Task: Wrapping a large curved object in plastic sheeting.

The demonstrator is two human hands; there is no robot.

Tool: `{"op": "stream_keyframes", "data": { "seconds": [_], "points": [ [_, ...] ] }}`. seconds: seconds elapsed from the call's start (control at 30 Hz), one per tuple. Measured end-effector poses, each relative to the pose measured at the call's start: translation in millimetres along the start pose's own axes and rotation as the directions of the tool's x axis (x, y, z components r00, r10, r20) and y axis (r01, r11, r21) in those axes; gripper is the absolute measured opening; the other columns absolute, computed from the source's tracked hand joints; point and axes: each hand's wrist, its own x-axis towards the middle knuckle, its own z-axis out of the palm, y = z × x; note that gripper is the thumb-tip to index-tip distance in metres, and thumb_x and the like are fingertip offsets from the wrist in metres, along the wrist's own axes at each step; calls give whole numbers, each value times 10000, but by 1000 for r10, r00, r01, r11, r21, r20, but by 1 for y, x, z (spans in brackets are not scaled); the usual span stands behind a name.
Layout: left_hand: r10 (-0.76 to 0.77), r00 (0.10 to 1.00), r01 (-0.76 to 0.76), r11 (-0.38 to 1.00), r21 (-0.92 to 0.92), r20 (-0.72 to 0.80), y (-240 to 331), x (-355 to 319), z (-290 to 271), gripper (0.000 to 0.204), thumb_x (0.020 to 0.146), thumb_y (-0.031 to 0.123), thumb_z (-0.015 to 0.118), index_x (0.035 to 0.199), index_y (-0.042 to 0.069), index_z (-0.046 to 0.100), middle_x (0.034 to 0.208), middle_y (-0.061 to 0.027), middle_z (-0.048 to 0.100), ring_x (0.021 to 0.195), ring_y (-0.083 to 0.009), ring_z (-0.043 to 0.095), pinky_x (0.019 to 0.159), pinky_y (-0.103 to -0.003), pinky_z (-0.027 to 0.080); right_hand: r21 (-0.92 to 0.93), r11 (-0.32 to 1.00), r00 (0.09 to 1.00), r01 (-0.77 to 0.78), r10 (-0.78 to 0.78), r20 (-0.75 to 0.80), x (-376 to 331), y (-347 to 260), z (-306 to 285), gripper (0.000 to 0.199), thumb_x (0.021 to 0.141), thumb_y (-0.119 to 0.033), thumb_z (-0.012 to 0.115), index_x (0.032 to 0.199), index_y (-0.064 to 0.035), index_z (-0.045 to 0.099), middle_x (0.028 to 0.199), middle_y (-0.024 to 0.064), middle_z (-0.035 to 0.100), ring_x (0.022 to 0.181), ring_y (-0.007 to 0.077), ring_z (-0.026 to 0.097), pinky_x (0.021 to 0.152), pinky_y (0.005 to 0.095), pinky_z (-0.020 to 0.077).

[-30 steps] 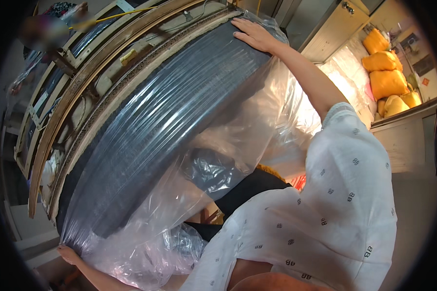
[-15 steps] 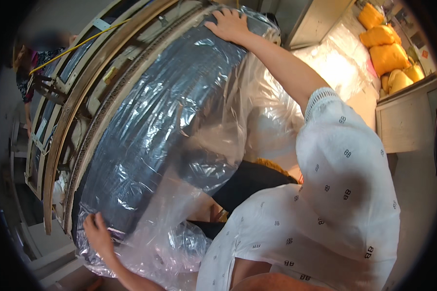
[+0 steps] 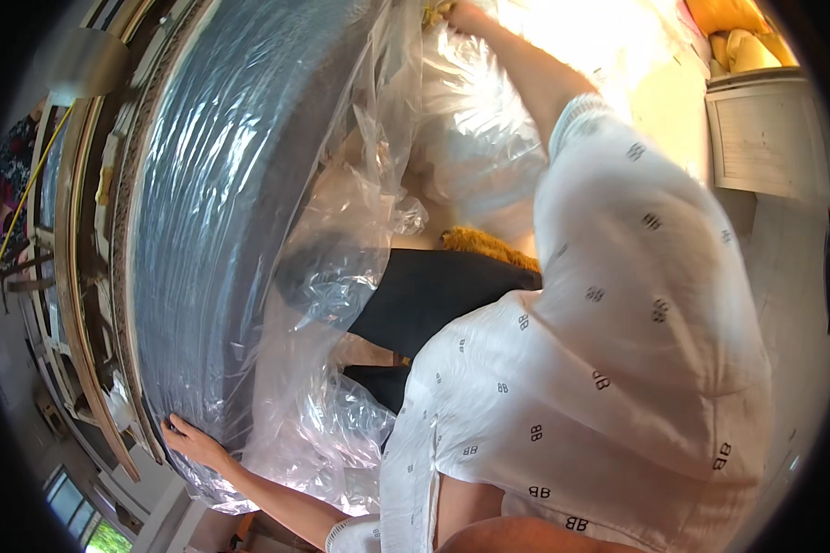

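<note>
From where I watched, the big grey mattress (image 3: 203,212) stood on its edge, filling the left half of the view and leaning against a wooden frame (image 3: 74,304) that ran along its far side. There was very little free room on that left side; the frame's slats sat right against the mattress's edge. To the right the space opened out toward a pale floor (image 3: 784,304) and a white cabinet (image 3: 765,138), with yellow cushions (image 3: 729,32) piled on top of it.

The left hand (image 3: 194,441) was pressed flat against the lower corner of the mattress, fingers (image 3: 177,426) spread wide and lying on the plastic, gripping nothing that I could see. The forearm ran back from it toward the lower edge of the view.

The right hand (image 3: 466,17) was stretched far up, at the top rim of the view, where the plastic bunched near the mattress's upper end; glare washed it out, and I could not tell whether its fingers were closed on the plastic or only touching it.

The clear plastic bag (image 3: 341,415) was the only container in sight. It sheathed the mattress and billowed loose between the mattress and the person's patterned white shirt (image 3: 618,369).
</note>
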Motion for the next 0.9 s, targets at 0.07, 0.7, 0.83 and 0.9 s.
{"op": "stream_keyframes", "data": {
  "seconds": [0.07, 0.7, 0.83, 0.9],
  "points": [
    [-21, 999, 22, 999, -31, 28, -8, -3, -3, 505, 919, 357, 441, 1174, -77, 471, 1167, -241, 481, 1064, -345, 466, 928, -381, 365, 51, 998, 998, -40, 38, 49, -23, 25, 55, 428, 863, -404, 503, 838, 11, 605, 739, 108, 646, 572, 207, 614, 531, 343, 505],
    [43, 998, -42, 999, 5, -40, -15, 3, 4, 469, 911, 343, 453, 1130, -67, 518, 1152, -225, 523, 1050, -351, 486, 923, -379, 368, 945, 275, 948, 178, 209, -239, -221, 102, -17, 93, 860, -78, 424, 914, -27, 479, 894, 118, 610, 798, 217, 622, 716, 316, 505],
    [72, 997, -70, 995, 76, -17, -62, 17, 5, 491, 906, 367, 454, 1124, -68, 517, 1123, -225, 534, 1028, -367, 497, 892, -404, 392, 746, 475, 882, 468, -191, -432, -262, 47, -67, 118, 874, -81, 439, 954, -37, 513, 762, 55, 571, 697, 135, 585, 655, 268, 493],
    [-3, 999, 23, 918, 396, -52, -19, 19, 10, 520, 887, 396, 486, 1140, -57, 506, 1106, -219, 535, 1020, -371, 507, 868, -421, 413, 699, 497, 858, 514, -291, -423, -288, 12, -75, 110, 884, -85, 446, 949, -39, 522, 734, 38, 563, 696, 112, 578, 661, 250, 484]
  ]
}}
